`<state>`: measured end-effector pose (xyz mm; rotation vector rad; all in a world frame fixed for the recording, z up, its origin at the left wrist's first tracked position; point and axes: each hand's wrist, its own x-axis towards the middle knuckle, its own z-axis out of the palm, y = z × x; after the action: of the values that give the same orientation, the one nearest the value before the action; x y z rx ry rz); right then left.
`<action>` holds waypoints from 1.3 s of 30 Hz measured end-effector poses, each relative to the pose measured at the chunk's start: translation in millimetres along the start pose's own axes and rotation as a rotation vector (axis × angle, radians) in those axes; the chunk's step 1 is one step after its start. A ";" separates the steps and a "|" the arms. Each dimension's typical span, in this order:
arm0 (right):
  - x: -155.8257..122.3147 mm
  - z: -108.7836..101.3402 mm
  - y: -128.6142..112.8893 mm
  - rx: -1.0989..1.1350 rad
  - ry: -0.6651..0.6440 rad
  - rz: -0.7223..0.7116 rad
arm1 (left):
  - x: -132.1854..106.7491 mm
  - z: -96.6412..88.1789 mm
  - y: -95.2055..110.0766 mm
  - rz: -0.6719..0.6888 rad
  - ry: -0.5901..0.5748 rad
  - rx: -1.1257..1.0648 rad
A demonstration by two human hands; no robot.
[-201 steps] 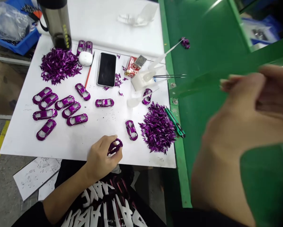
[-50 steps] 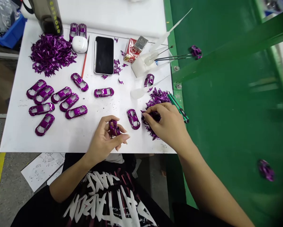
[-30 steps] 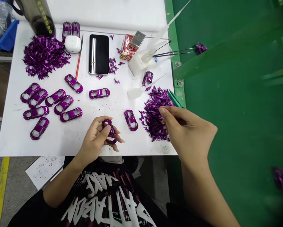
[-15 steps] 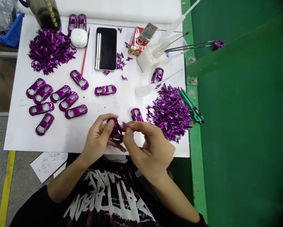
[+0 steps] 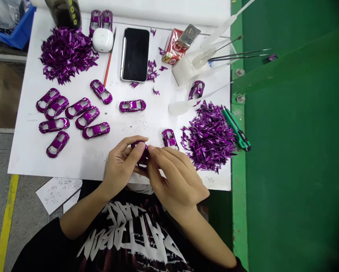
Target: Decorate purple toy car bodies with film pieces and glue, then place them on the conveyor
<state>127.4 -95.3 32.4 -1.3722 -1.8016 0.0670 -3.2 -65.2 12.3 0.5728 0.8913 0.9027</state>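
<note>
Your left hand and right hand now meet, fingers clenched on the purple car shell, over the near part of the desk; right hand gone from the purple scrap pile.

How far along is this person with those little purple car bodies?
Already looking done: about a dozen purple car bodies lying on the white board, near heaps of purple trimmings. In hand: the left hand grips one car body, with the right hand close against it. Left: I can't tell, as no separate stack of unworked bodies shows.
</note>
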 end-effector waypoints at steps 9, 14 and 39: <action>-9.3 3.0 -32.3 0.016 -0.086 0.185 | -11.3 14.4 1.6 0.123 0.155 -0.036; -15.6 8.1 -47.0 -0.022 -0.121 0.154 | -43.1 13.1 -4.1 0.265 0.267 0.184; 66.8 27.7 -17.5 -0.165 -1.639 0.618 | -68.5 -12.4 -32.6 -0.600 0.170 -0.160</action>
<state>93.6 -36.2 62.3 -2.1742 -2.4111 1.8510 -21.7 -139.8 9.6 0.0718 1.0554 0.4709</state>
